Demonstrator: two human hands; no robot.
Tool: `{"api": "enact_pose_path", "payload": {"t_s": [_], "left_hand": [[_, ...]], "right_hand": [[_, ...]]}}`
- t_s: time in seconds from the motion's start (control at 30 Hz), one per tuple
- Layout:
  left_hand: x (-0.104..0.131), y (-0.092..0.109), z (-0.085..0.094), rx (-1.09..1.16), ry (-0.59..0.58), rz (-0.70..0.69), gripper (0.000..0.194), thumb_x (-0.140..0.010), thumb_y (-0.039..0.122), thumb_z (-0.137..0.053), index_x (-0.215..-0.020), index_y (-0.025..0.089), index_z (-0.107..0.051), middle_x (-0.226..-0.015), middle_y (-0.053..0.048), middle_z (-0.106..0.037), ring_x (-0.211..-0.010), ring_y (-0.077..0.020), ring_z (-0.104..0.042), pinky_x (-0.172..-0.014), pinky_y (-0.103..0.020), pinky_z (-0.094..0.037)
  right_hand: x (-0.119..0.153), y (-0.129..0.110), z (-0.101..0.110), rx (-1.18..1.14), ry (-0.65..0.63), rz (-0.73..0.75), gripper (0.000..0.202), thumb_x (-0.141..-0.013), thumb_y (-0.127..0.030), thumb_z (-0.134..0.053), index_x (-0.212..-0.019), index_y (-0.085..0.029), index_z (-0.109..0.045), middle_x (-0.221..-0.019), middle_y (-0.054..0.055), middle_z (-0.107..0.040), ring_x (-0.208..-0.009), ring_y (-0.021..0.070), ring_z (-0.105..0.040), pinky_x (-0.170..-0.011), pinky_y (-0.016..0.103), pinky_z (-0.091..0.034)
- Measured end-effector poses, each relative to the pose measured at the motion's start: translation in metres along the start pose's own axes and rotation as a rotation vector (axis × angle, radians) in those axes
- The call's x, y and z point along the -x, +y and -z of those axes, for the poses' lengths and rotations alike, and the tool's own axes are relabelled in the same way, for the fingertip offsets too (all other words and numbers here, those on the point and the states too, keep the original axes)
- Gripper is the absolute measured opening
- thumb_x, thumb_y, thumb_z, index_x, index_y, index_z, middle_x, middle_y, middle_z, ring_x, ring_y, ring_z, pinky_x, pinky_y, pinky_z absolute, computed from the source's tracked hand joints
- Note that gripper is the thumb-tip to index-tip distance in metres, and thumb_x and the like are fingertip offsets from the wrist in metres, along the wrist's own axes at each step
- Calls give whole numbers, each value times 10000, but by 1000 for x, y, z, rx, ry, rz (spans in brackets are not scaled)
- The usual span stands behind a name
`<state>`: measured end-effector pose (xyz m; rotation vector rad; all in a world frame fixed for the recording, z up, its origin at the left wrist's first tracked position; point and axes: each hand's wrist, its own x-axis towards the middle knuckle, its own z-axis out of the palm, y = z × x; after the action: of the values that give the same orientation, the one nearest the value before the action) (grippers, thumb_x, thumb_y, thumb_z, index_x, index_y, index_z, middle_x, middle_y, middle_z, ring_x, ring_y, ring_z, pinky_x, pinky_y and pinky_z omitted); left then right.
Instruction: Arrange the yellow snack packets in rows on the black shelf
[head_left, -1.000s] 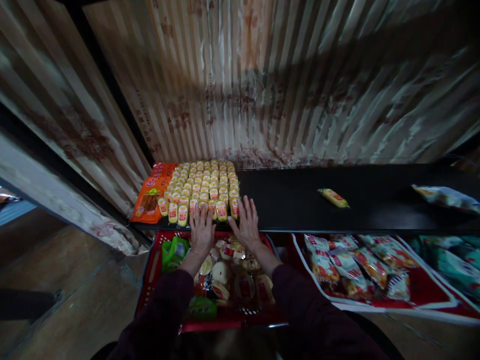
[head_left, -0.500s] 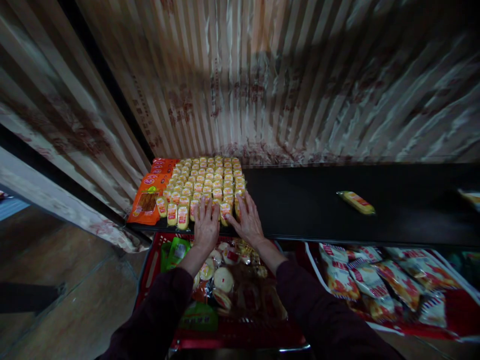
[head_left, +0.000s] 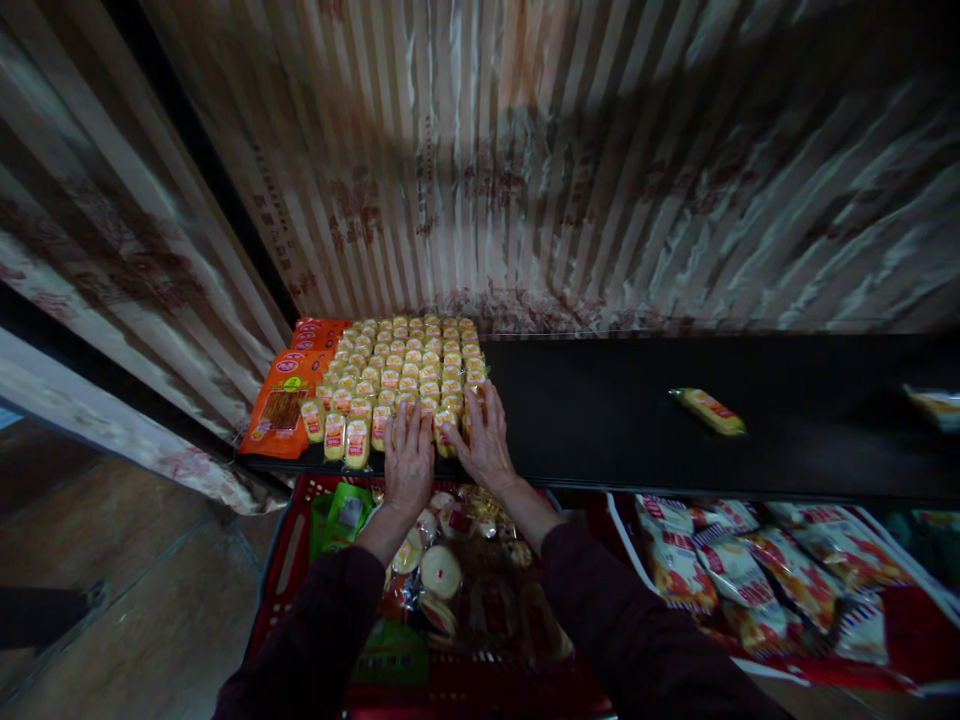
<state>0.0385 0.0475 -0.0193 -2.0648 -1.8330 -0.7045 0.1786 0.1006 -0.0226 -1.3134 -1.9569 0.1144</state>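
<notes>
Rows of small yellow wrapped cakes (head_left: 390, 378) stand packed together at the left end of a black shelf (head_left: 585, 400). My left hand (head_left: 409, 462) lies over the front row, fingers stretched out and touching the cakes there. At the right front corner of the block, my right hand (head_left: 486, 445) rests with its fingers spread against the end cakes, partly hiding them. Beside the block on the left lie orange snack packets (head_left: 281, 405). A single wrapped cake (head_left: 709, 411) lies apart on the shelf, well to the right of my hands.
Below the shelf sits a red basket (head_left: 281, 570) holding green packets and round wrapped pastries. To its right, another red container (head_left: 919, 630) holds several white and red snack bags (head_left: 739, 565). Striped printed sheeting (head_left: 450, 180) hangs behind the shelf. Another package (head_left: 937, 405) lies at the far right.
The view has shifted slightly, so the shelf sits a little lower and further left. Both hands stay on the front of the cake block, with almost no change in their hold.
</notes>
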Motion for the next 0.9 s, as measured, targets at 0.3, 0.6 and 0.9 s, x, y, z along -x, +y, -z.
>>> {"api": "enact_pose_path", "payload": {"t_s": [0.3, 0.6, 0.9], "left_hand": [[10, -2, -8, 64, 30, -93, 580, -863, 71, -304, -1442, 105, -287, -1467, -133, -386, -1429, -215, -175, -1155, -484, -221], [13, -1, -14, 68, 15, -94, 604, -862, 88, -316, -1460, 101, -240, -1477, -143, -363, -1431, -231, -166, -1153, -507, -199], [16, -1, -12, 96, 4, -77, 559, -889, 144, -322, -1445, 113, -285, -1501, -128, -325, -1442, -235, -108, -1159, -513, -161]], "right_hand": [[-3, 0, -5, 31, -43, -6, 606, -898, -459, -430, -1445, -232, -299, -1566, 99, -93, -1422, 333, -117, -1088, 552, -278], [-3, 0, -7, 65, -59, 18, 588, -920, -453, -389, -1446, -209, -293, -1556, 108, -144, -1419, 304, -140, -1104, 518, -275], [0, -1, -3, 101, -16, -36, 654, -905, -488, -398, -1468, -204, -224, -1564, 121, -106, -1431, 325, -86, -1093, 537, -256]]}}
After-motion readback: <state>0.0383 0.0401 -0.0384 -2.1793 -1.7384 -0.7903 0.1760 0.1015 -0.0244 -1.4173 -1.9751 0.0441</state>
